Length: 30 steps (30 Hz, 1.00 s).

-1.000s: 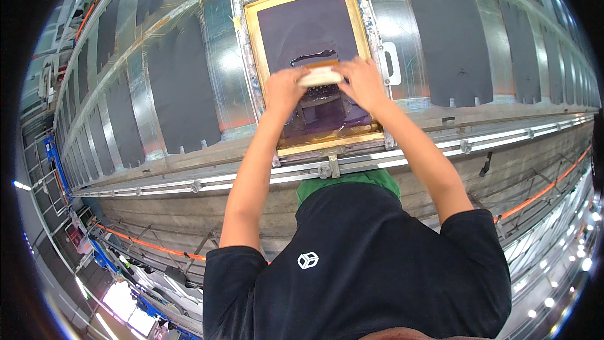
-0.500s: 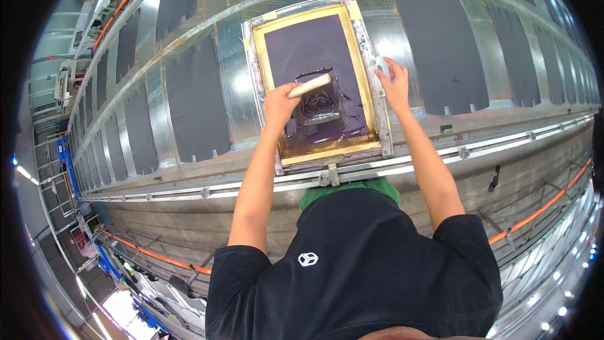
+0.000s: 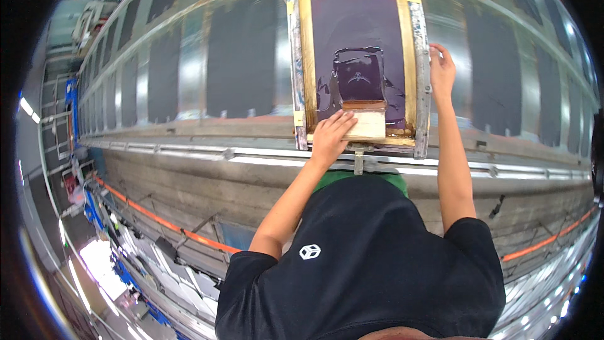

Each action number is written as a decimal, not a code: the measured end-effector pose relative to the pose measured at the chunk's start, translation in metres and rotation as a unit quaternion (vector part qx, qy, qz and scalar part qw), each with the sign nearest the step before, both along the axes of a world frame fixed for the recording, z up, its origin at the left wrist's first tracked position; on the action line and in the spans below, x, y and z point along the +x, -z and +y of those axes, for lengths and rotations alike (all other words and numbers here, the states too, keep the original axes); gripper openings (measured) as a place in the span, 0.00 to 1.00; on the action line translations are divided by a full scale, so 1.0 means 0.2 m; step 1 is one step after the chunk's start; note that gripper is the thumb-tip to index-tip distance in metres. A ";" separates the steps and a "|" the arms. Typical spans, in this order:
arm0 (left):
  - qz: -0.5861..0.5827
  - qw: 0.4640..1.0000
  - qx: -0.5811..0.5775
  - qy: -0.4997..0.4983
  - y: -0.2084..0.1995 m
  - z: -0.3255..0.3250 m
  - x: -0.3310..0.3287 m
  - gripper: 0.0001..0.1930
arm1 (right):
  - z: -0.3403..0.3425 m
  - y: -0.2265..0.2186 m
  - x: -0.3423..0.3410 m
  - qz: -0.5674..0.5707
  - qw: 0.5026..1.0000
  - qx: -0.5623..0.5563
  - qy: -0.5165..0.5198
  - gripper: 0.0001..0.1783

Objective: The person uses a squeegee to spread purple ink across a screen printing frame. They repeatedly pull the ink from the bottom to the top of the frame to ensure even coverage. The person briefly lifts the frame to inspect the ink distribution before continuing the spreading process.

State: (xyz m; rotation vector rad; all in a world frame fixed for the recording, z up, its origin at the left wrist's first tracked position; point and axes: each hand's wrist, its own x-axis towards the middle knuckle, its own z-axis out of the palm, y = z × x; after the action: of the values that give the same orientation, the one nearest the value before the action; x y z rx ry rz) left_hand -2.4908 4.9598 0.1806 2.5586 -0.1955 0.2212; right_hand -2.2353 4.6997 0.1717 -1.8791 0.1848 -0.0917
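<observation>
A screen-printing frame [image 3: 419,75] with a yellow-taped inner border holds a dark purple mesh [image 3: 352,19]. Wet dark ink [image 3: 360,75] lies in a glossy rectangular patch on its nearer half. My left hand [image 3: 331,137] is closed on a wooden-handled squeegee [image 3: 368,126], fingers over the top of the pale wood. The squeegee's brown blade edge sits at the near end of the ink. At the frame's right rail, my right hand [image 3: 443,70] has its fingers curled against the outer side; its fingertips are partly hidden.
A long metal printing table [image 3: 289,44] runs left to right beneath the frame, with dark fabric panels [image 3: 242,56] laid along it. A metal rail [image 3: 251,156] follows its near edge, and a bracket [image 3: 358,162] on the frame reaches it. An orange pipe [image 3: 170,217] runs lower down.
The squeegee has come toward me from mid-screen to the near end, its handle now lying crosswise. My right hand's fingers have drawn in at the rail. The frame appears farther right in view.
</observation>
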 end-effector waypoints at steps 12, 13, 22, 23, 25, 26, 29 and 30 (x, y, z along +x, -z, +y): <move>0.048 0.994 0.101 0.007 -0.03 1.49 -0.32 0.36 | 1.48 0.14 -0.44 0.003 1.000 -0.025 0.003 0.15; 0.054 0.994 0.096 -0.002 -0.03 1.55 -0.36 0.36 | 1.55 0.14 -0.46 0.005 1.000 -0.022 0.003 0.15; 0.063 0.996 0.066 0.008 -0.05 1.69 -0.59 0.36 | 1.70 0.17 -0.50 -0.014 0.995 -0.094 0.000 0.16; 0.066 0.995 0.069 0.016 -0.04 1.69 -0.58 0.36 | 1.67 0.17 -0.49 -0.009 0.995 -0.098 0.002 0.16; 0.055 0.995 0.088 0.014 -0.05 1.70 -0.48 0.34 | 1.63 0.17 -0.49 0.004 0.991 -0.134 -0.030 0.17; 0.016 0.996 0.086 0.008 0.00 1.71 -0.40 0.32 | 1.60 0.14 -0.48 0.012 0.985 -0.165 -0.053 0.17; 0.010 0.999 0.028 -0.019 -0.04 1.81 -0.07 0.26 | 1.58 0.05 -0.46 -0.182 0.885 -0.415 -0.109 0.21; 0.030 0.999 -0.013 -0.030 -0.10 1.84 0.05 0.24 | 1.64 -0.06 -0.47 -0.208 0.891 -0.364 -0.175 0.24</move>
State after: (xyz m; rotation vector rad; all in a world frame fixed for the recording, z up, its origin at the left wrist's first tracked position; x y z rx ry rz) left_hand -2.4804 5.3275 0.2008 2.5428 -0.0936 0.1671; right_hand -2.3284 5.0276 0.1847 -2.5474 -0.5616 -0.3525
